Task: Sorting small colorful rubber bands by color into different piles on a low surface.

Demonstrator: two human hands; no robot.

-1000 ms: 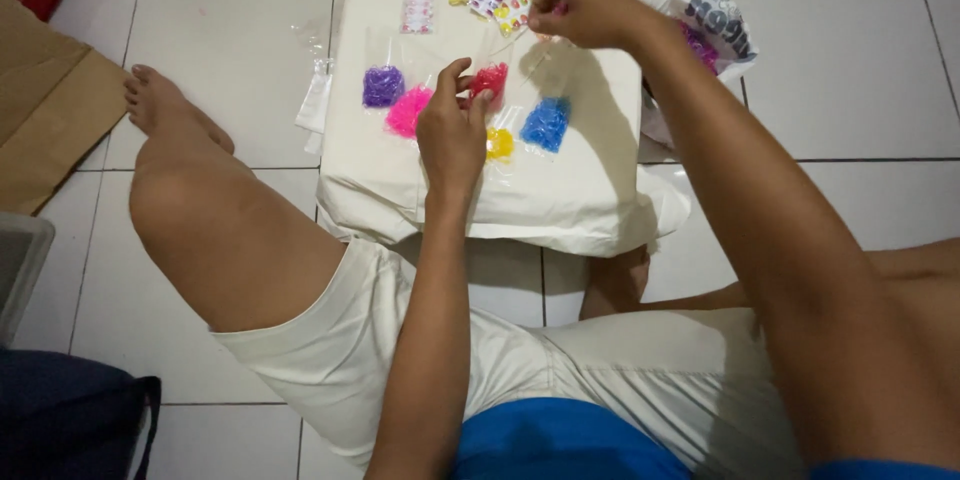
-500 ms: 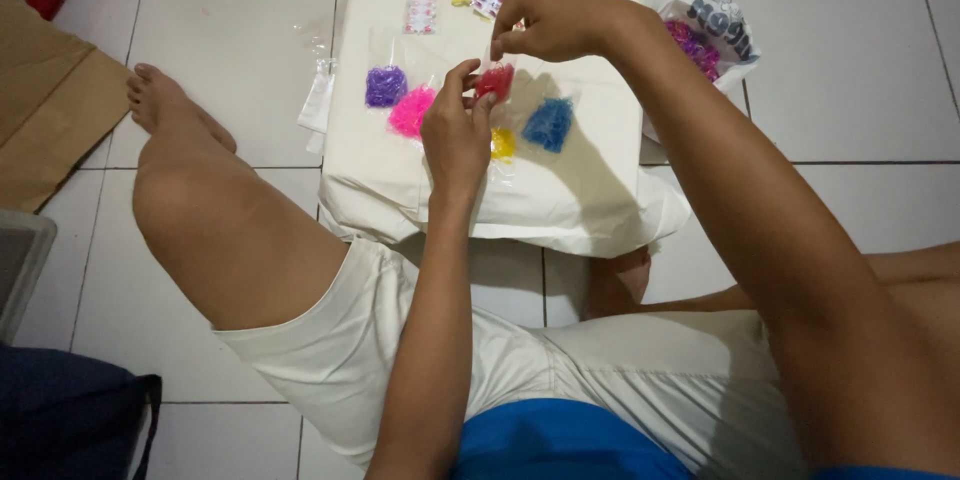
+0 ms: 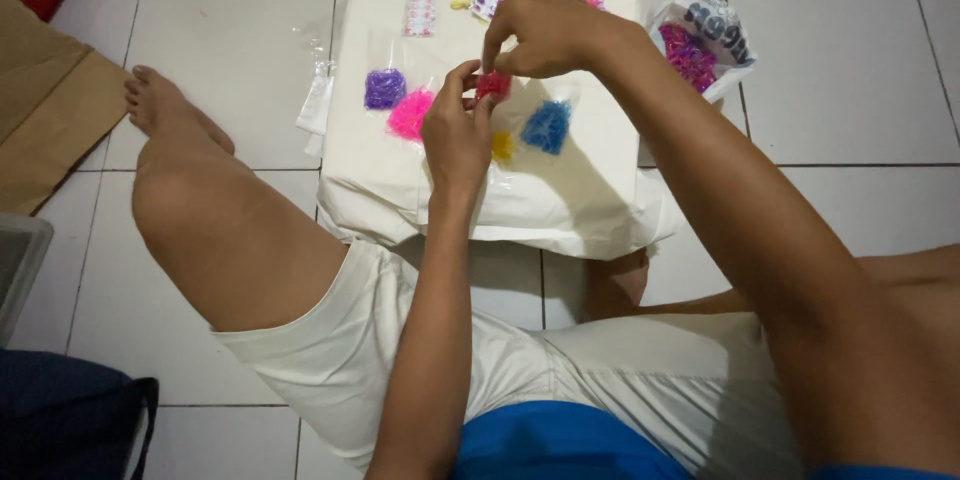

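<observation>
White floor tiles surround a cream cushion where both hands meet: left hand and right hand pinch the red bands between fingertips, above the yellow bands, with pink bands and blue bands on either side

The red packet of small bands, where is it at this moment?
In the head view the red packet is pinched between the left hand and the right hand, above the white cushion, between the pink packet and the blue packet.
</observation>
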